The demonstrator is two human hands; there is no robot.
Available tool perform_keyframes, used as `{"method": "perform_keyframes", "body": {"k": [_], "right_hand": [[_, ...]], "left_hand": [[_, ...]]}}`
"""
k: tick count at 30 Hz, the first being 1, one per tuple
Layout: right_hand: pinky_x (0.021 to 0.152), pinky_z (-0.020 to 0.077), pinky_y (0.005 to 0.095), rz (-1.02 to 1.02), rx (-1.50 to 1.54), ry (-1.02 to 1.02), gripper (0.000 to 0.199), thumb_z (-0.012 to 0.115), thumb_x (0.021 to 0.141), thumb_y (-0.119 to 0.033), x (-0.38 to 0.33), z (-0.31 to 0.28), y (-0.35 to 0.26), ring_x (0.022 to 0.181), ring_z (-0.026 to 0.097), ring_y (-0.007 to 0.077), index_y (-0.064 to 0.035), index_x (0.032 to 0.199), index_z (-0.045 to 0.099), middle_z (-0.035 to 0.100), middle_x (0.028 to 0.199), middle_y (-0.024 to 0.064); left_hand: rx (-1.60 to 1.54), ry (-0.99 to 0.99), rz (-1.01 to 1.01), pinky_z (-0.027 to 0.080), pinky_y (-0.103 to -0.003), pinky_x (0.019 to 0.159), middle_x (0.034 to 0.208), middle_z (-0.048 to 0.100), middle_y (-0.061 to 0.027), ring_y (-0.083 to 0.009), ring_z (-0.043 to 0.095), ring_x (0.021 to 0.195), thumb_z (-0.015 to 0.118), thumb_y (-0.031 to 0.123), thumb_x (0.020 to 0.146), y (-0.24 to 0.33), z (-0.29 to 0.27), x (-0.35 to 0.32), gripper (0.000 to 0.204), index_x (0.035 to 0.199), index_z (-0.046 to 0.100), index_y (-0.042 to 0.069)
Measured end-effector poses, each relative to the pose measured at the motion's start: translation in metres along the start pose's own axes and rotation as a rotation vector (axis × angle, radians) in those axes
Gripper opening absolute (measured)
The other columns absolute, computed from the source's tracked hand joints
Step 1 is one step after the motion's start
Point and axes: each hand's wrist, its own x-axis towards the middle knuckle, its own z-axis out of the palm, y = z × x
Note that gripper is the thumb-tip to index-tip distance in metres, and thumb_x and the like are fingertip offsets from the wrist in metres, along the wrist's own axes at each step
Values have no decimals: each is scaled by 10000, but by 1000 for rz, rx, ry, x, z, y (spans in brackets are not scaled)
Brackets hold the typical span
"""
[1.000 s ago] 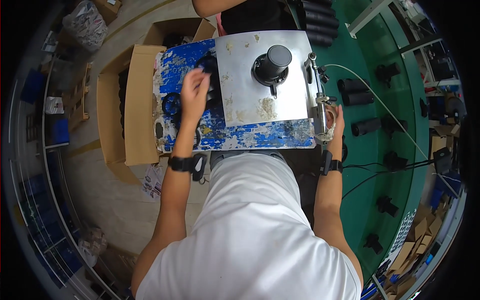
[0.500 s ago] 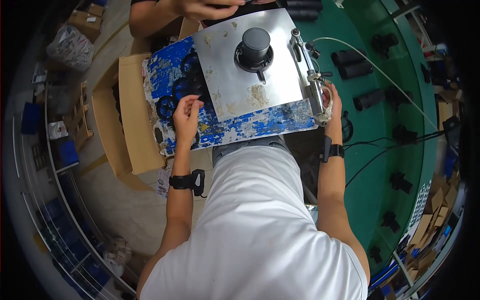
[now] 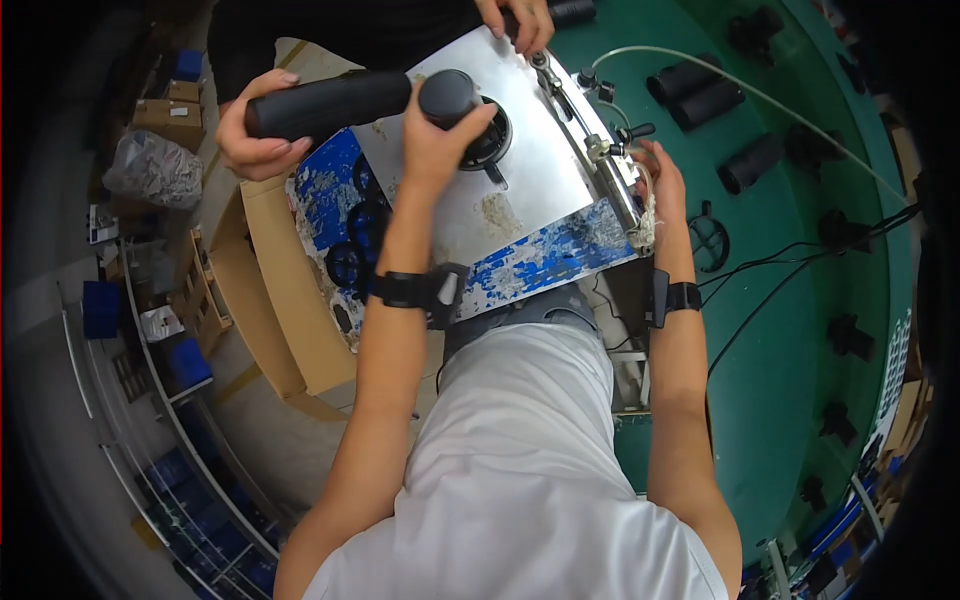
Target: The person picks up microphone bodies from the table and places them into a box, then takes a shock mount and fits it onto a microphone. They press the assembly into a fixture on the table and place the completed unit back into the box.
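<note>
My left hand [image 3: 436, 150] grips a short black cylindrical piece [image 3: 447, 97], thumb on one side, above a black spoked ring [image 3: 488, 140] with a small handle. The ring lies on a shiny metal plate [image 3: 545, 165]. My right hand [image 3: 664, 182] is at the far end of a metal air cylinder [image 3: 612, 185] along the plate's right edge, its fingers curled against its fittings and partly hidden. Across from me, another person's hand [image 3: 255, 140] holds a long black tube [image 3: 335, 104] close to my left hand. That person's other hand [image 3: 518, 22] touches the plate's far corner.
The plate rests on a worn blue board [image 3: 540, 250], with black spoked rings [image 3: 348, 262] at its left. An open cardboard box [image 3: 290, 290] stands beside it. On the green bench [image 3: 760, 330] at right lie black tubes [image 3: 750, 163], another ring [image 3: 708, 243], cables and a pale hose [image 3: 740, 85].
My left hand has moved up from the board and taken hold of the black cylindrical piece, shifting it left off the ring. The other person's hand has brought in a long black tube.
</note>
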Motion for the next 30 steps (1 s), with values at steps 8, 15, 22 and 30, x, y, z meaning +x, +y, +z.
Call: {"method": "perform_keyframes", "body": {"k": [8, 15, 22, 30], "right_hand": [[754, 499, 246, 3, 72, -55, 372, 480, 969, -249, 15, -30, 14, 887, 629, 166, 31, 1213, 510, 650, 1063, 162], [758, 493, 227, 26, 30, 1, 361, 489, 960, -244, 18, -32, 15, 926, 623, 142, 3, 1213, 562, 651, 1064, 119], [874, 489, 294, -2, 31, -7, 362, 437, 969, -191, 27, -25, 19, 998, 617, 208, 50, 1225, 523, 631, 1134, 182], [805, 522, 286, 8, 92, 8, 338, 442, 967, -156, 27, -36, 26, 928, 638, 210, 54, 1225, 505, 624, 1103, 202]], "left_hand": [[-150, -415, 32, 431, -311, 930, 1041, 618, -101, -187, 571, 1009, 691, 28, 703, -9, -25, 19, 401, 1078, 549, 8], [-17, 159, 182, 494, -267, 752, 895, 646, -56, -116, 597, 806, 717, -2, 704, -14, 19, -8, 306, 984, 593, 0], [-63, 116, 100, 490, -257, 727, 902, 624, -54, -105, 588, 760, 726, 22, 718, -11, 14, -8, 263, 940, 589, -2], [95, 334, 23, 489, -249, 749, 927, 608, -62, -108, 588, 812, 750, 50, 739, -7, 35, -17, 291, 969, 577, 3]]}}
